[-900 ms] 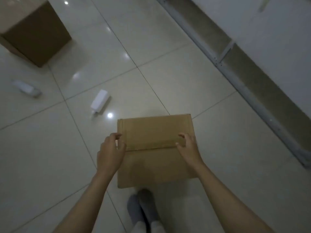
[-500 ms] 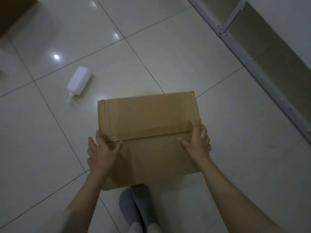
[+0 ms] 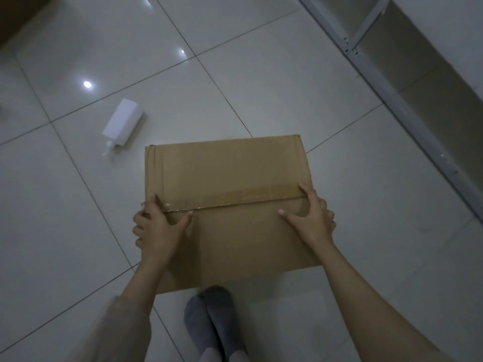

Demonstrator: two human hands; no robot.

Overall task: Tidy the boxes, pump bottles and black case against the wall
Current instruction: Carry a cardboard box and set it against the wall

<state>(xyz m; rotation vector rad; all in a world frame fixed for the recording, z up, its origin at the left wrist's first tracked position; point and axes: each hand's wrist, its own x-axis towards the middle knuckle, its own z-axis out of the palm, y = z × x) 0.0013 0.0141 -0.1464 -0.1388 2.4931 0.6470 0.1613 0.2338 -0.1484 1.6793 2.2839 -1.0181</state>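
Note:
A taped brown cardboard box [image 3: 224, 173] is held in front of me above the tiled floor. My left hand [image 3: 159, 226] grips its left edge, thumb on top along the tape seam. My right hand [image 3: 311, 218] grips the right edge the same way. A white pump bottle [image 3: 122, 125] lies on its side on the floor to the left of the box, nozzle pointing toward me. The corner of a second brown box [image 3: 18, 14] shows at the top left edge.
A grey metal shelf frame [image 3: 386, 92] runs diagonally along the right, with a low open shelf behind it. My feet in grey socks [image 3: 209, 320] stand below the box. The floor is glossy white tile with light reflections.
The box has come nearer and looks larger, and both hands have shifted from its top to its side edges. The view tilted down, so the far box slid almost out of frame.

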